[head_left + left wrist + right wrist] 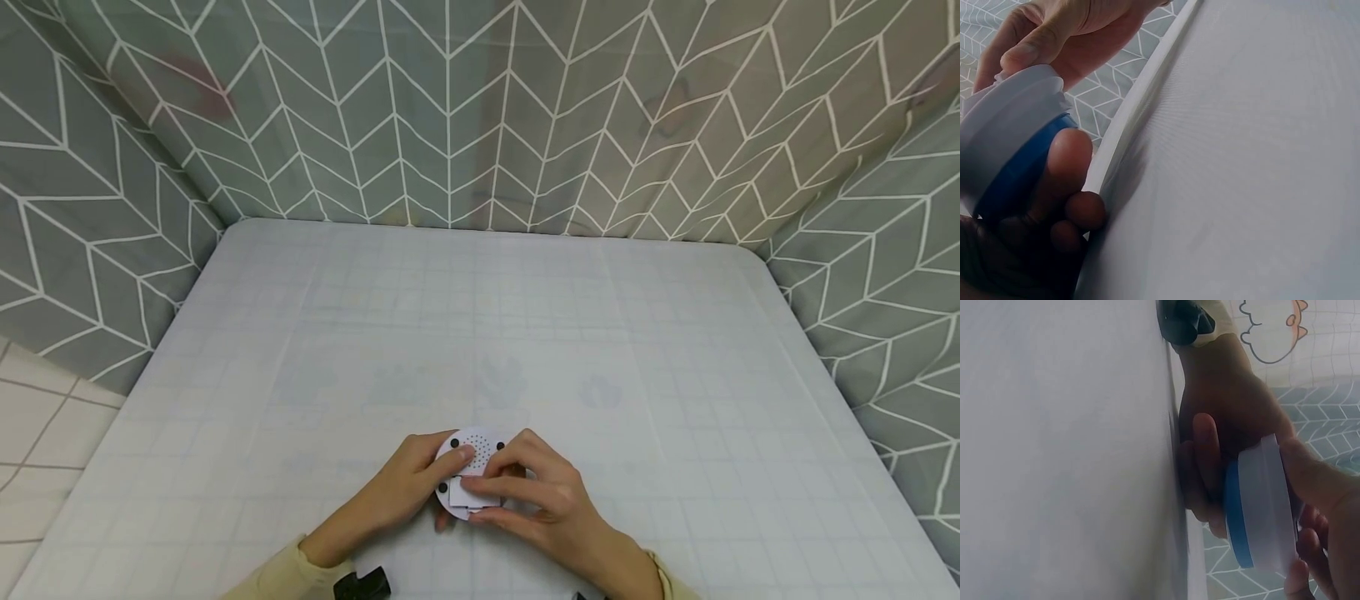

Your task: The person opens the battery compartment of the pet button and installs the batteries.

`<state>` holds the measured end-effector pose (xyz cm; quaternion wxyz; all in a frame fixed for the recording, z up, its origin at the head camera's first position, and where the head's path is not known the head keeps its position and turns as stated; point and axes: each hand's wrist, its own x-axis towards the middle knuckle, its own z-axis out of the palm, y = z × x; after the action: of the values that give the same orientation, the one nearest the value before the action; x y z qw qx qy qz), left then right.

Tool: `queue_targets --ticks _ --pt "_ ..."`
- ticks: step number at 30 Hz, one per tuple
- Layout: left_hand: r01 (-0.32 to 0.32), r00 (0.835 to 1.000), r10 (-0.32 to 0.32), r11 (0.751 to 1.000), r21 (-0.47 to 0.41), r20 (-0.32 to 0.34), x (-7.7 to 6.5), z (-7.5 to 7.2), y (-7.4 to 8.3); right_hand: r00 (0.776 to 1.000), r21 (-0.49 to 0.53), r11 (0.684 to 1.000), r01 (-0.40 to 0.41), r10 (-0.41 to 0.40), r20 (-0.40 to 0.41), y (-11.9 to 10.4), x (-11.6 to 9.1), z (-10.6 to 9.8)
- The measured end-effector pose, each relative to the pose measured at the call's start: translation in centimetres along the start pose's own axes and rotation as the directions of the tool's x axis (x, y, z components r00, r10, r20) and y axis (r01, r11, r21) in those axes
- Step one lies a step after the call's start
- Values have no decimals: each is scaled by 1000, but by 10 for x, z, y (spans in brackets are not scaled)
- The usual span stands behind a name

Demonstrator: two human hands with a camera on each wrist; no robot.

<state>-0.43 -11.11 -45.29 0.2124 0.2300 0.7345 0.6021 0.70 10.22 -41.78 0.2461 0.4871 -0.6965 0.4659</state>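
A round white device (480, 439) with a cluster of small speaker holes and black round feet lies back side up between the two hands, near the table's front edge. My left hand (420, 468) grips it from the left, thumb on top and fingers beneath. Its underside shows a blue ring (1019, 172) in the left wrist view. My right hand (551, 496) pinches at a white rectangular battery cover (461, 493) on the lower part of the back, its thumb at the lower edge and fingertips on top. What lies under the cover is hidden.
The white table (465, 308) has a faint grid pattern. Grey curtains (480, 117) with white chevron lines stand behind it and at both sides. A black strap-like piece (363, 585) sits by the left sleeve. Pale floor tiles (37, 425) show at the left.
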Motion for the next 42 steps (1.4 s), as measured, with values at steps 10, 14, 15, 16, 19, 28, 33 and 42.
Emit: queue_targets --ticks 10,14,15,16,19,28,33,42 --pt "5 1000 -5 1000 15 -3 0 -1 1 1000 12 1000 -26 26 -3 5 -6 2" --pt "4 1000 -4 1000 0 7 0 0 0 998 1 998 -56 56 -14 5 -9 2" --pt "3 1000 -3 1000 -4 9 0 0 0 997 -4 997 -76 75 -21 5 -9 2" --pt "2 1000 -2 1000 -10 13 0 0 -1 994 -13 995 -103 103 -27 4 -10 2" --pt "8 1000 -8 1000 -19 21 0 0 -2 972 -35 972 -233 232 -29 3 -13 2" --pt "17 1000 -17 1000 7 25 -2 1 0 783 -25 798 -602 596 180 0 -24 6" --pt "15 1000 -15 1000 13 15 -2 2 2 693 25 715 -699 668 270 -1 -26 8" --pt "30 1000 -30 999 14 -7 -2 2 1 671 100 675 -731 685 284 -13 -5 3"
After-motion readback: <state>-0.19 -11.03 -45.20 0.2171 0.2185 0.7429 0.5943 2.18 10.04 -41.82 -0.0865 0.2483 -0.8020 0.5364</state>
